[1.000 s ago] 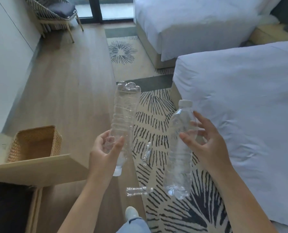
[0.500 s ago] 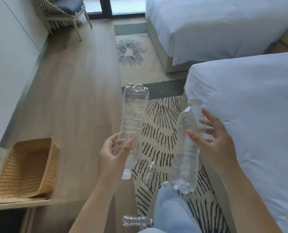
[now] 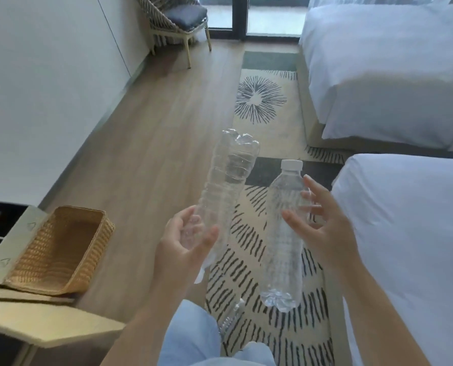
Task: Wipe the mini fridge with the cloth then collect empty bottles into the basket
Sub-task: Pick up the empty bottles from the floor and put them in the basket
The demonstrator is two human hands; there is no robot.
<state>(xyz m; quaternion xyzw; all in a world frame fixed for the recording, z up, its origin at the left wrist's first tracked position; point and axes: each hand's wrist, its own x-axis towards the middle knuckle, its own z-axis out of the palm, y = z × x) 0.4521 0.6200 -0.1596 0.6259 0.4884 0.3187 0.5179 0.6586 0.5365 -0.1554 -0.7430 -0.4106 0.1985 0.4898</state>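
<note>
Left hand: gripping inverted bottle near its neck
Right hand: holding capped bottle mid-body
Handling: probably proving light, crushable

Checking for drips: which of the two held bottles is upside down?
The ribbed bottle in the left hand: base up, neck down. The other bottle, in the right hand, is cap up.

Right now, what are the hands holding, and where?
The left hand grips an upside-down clear bottle near its neck; the right hand holds a capped bottle around its upper half.
</note>
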